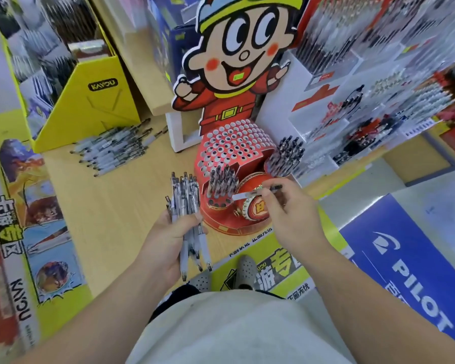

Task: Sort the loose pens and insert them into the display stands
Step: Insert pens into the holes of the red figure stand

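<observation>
A yellow cardboard box [90,106] printed KAYOU stands at the far left corner of the wooden counter [121,206]. A strip of cartoon artwork [45,219] runs along the counter's left edge, and a yellow banner with black lettering [279,271] covers its near edge. Below that edge show two grey perforated shoes [244,269]. A blue PILOT panel [410,271] lies beyond the right edge.

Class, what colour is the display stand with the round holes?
The display stand is red, holes ringed white; head view.
</observation>
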Action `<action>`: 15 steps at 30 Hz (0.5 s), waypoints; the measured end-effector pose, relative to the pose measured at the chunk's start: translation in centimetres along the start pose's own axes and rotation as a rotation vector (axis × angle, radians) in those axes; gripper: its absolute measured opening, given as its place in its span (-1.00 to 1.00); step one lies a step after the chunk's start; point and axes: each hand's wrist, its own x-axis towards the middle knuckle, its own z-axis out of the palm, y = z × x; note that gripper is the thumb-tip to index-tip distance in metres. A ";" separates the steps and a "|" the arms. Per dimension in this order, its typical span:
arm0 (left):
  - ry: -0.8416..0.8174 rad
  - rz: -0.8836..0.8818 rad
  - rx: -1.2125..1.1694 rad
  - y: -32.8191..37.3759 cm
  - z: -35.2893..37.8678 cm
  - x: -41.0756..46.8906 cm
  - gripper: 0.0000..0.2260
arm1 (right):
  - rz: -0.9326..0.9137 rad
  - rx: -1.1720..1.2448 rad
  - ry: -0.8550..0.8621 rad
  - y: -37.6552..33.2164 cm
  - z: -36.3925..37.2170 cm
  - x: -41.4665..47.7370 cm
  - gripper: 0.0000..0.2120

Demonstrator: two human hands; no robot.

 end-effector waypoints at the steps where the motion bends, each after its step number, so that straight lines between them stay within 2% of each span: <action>1: 0.006 -0.001 -0.003 0.0 0.2 0.1 -0.83 | -0.041 -0.036 -0.007 0.1 0.1 0.3 -0.93; 9: 0.077 0.007 -0.054 0.5 1.4 0.1 -0.85 | -0.228 -0.281 -0.174 0.4 1.0 2.3 -0.81; 15: 0.097 0.006 -0.059 0.6 1.3 0.3 -0.86 | -0.172 -0.267 -0.187 0.2 1.9 3.2 -0.83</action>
